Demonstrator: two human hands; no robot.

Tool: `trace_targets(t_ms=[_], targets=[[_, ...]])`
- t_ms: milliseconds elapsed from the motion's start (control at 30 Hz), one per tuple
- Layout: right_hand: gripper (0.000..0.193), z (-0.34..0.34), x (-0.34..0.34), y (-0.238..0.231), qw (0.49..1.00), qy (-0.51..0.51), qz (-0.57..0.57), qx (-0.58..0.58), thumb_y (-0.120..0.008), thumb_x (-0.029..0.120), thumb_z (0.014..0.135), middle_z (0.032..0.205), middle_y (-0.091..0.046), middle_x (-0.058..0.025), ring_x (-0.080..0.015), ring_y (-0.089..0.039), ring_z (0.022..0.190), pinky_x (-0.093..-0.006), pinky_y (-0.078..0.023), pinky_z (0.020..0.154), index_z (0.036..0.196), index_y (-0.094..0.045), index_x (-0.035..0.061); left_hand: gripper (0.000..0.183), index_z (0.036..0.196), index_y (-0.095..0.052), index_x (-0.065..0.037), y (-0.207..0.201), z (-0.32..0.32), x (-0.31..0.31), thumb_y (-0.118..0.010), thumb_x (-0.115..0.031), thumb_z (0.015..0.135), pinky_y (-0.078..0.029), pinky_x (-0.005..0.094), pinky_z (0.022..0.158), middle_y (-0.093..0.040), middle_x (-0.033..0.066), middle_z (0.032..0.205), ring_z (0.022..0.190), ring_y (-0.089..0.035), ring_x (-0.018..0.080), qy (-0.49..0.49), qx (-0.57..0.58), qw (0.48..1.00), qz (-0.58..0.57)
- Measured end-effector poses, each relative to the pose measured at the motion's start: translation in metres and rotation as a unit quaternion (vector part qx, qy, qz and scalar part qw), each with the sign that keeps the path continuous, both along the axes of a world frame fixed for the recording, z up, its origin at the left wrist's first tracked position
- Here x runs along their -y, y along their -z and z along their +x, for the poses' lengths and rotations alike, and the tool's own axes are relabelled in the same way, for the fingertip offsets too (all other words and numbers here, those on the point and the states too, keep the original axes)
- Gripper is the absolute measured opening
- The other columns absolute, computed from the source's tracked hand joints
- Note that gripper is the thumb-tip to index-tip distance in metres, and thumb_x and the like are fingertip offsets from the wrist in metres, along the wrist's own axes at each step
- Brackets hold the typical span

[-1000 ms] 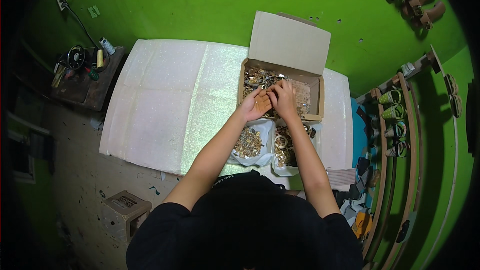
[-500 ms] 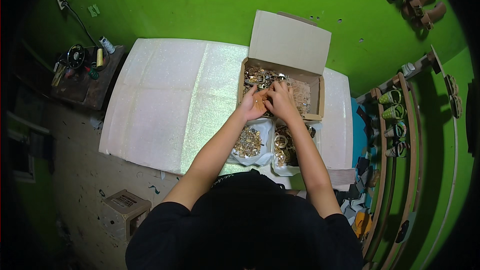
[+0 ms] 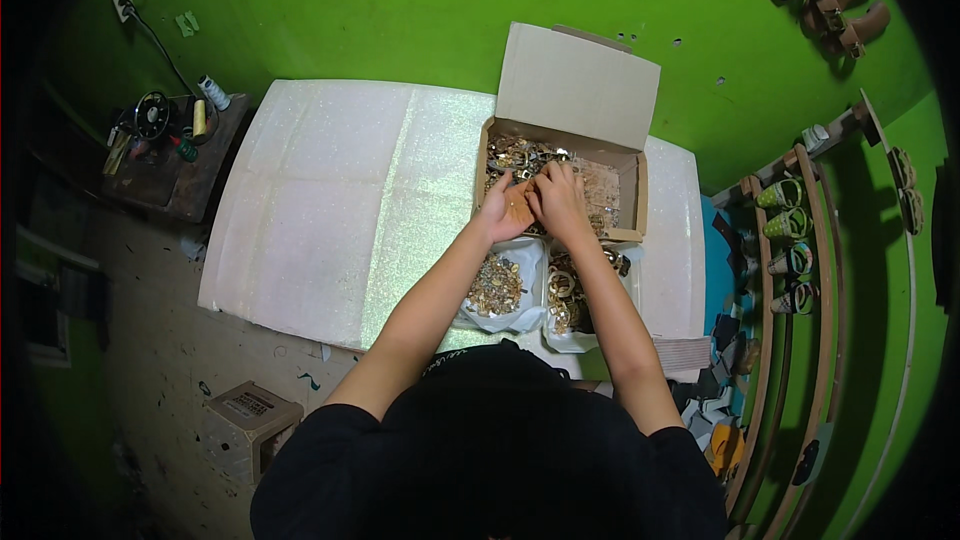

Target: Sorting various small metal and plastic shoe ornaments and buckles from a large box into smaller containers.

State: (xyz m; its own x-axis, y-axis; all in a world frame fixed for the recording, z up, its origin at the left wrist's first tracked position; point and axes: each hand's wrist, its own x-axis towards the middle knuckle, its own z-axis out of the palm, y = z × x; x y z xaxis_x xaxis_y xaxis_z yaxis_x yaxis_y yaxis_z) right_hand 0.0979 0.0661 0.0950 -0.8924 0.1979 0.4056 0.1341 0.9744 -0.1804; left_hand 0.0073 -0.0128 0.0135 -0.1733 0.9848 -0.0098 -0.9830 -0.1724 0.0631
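Note:
An open cardboard box (image 3: 642,190) holds a heap of small gold and silver metal fittings (image 3: 527,155). Palm up over its near left part, my left hand (image 3: 508,212) is cupped, with tiny shiny bits lying in it. My right hand (image 3: 560,202) is beside it, back upward, thumb and fingers bent together close to the left fingers; whatever they pinch is hidden. Nearer to me, a white plastic-lined container (image 3: 520,318) is filled with small shiny pieces (image 3: 495,285). Under my right forearm stands a second lined container (image 3: 572,342) with rings and buckle-like pieces (image 3: 565,300).
The table (image 3: 310,190) is covered in pale, glittery sheeting. At the left, a small dark table (image 3: 165,180) carries thread spools. A stool (image 3: 250,415) stands on the floor. Wooden racks (image 3: 820,290) with sandals line the right side, near scraps (image 3: 715,410) on the floor.
My right hand has shifted slightly left, nearer the left palm, its fingers still bent. The left hand stays almost in place, palm up.

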Motion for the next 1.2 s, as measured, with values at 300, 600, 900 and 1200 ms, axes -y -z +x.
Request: trace_targets(t_ms=[300,600,900,1200], targets=[[0.015,-0.003,-0.001,-0.002,0.999,-0.028,0.026,0.020,-0.061,0.014,0.062,0.085,-0.048,-0.0075,-0.0241,-0.044,0.087,-0.0370,-0.035,0.073,0.073,-0.059,0.0036,0.058,0.110,-0.045,-0.001,-0.012,0.003,0.003,-0.021,-0.048,0.089,-0.042,0.0311,0.082,-0.055,0.0090,0.100,0.090,-0.054,0.0197,-0.005,-0.017,0.999,-0.040],[0.018,-0.001,-0.005,0.008,0.999,-0.012,-0.039,-0.008,-0.061,0.016,0.066,0.086,-0.048,-0.0100,-0.0268,-0.044,0.087,-0.0378,-0.035,0.074,0.077,-0.057,0.0022,0.064,0.115,-0.042,0.002,0.003,-0.001,0.000,-0.018,-0.051,0.088,-0.041,0.0321,0.085,-0.053,0.0110,0.103,0.094,-0.053,0.0205,0.012,-0.002,0.999,0.033],[0.012,0.038,0.005,0.000,0.922,-0.087,-0.352,0.133,-0.061,0.012,0.070,0.073,-0.051,-0.0108,-0.0224,-0.052,0.070,-0.0311,-0.041,0.065,0.072,-0.060,-0.0002,0.073,0.126,-0.026,0.007,-0.028,0.006,0.007,-0.013,-0.054,0.087,-0.029,0.0374,0.099,-0.034,0.0205,0.129,0.119,-0.035,0.0284,-0.013,-0.042,0.998,-0.043],[0.017,0.038,0.010,-0.010,0.973,-0.038,-0.228,0.023,-0.063,0.012,0.065,0.083,-0.051,-0.0130,-0.0308,-0.052,0.079,-0.0375,-0.043,0.070,0.079,-0.061,0.0034,0.075,0.126,-0.026,0.007,-0.025,0.006,0.005,-0.013,-0.055,0.086,-0.032,0.0375,0.096,-0.035,0.0208,0.128,0.118,-0.036,0.0285,-0.014,-0.035,0.999,-0.037]])
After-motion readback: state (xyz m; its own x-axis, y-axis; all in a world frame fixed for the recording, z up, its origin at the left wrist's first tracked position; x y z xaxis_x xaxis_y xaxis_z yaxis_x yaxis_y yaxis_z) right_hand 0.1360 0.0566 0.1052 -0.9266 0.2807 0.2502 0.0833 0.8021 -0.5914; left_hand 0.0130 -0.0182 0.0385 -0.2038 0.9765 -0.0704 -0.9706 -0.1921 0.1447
